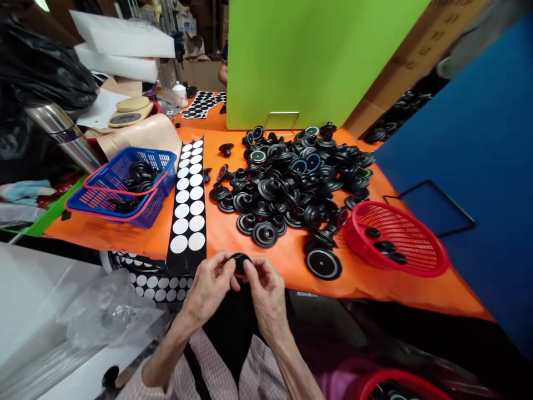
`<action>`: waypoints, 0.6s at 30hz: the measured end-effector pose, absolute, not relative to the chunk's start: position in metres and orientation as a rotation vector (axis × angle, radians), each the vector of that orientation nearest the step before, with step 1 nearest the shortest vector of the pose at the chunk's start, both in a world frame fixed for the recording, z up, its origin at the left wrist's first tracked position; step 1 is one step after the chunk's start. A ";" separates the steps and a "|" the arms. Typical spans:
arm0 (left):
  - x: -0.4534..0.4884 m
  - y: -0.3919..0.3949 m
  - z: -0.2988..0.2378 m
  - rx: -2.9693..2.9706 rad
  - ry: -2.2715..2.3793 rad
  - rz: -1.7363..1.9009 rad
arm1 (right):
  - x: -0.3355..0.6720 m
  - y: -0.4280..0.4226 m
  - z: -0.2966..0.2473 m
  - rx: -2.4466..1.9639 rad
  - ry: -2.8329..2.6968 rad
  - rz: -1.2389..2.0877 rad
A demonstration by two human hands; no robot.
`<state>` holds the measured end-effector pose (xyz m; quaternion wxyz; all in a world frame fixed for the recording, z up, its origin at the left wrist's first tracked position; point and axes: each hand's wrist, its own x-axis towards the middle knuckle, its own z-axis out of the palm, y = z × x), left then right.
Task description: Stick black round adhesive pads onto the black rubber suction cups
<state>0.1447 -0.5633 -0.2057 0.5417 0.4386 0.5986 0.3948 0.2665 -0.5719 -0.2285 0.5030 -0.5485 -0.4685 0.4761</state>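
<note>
Near the front edge of the orange table, a small black round disc (239, 263) is pinched between both of my hands. My left hand (209, 286) grips its left side with thumb and fingers, and my right hand (266, 290) presses on its right side. What lies under the disc is mostly hidden by my fingers. Just left of my hands runs a black strip with rows of white circles (187, 200). Beyond them, a large heap of black round plastic knob-like parts (275, 189) spreads over the table, some showing flat ringed faces.
A blue basket (160, 208) holding black parts stands left. At right, a red basket (437, 261) holds a few black pieces, beside a blue panel (474, 139). A green panel (308, 61) rises behind the heap. A steel flask (66, 136) leans at far left. Another person's arm (223, 72) shows behind.
</note>
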 end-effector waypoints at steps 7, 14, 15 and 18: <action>0.213 -0.526 -0.208 1.568 1.732 1.020 | 0.327 -0.572 -0.220 -1.430 -0.989 0.720; 0.212 -0.503 -0.232 1.551 1.502 1.089 | 0.362 -0.576 -0.223 -1.462 -1.199 0.770; 0.207 -0.505 -0.230 1.355 1.411 1.116 | 0.361 -0.575 -0.224 -1.459 -1.231 0.798; 0.191 -0.515 -0.217 0.786 1.089 1.093 | 0.355 -0.571 -0.224 -1.442 -1.375 0.734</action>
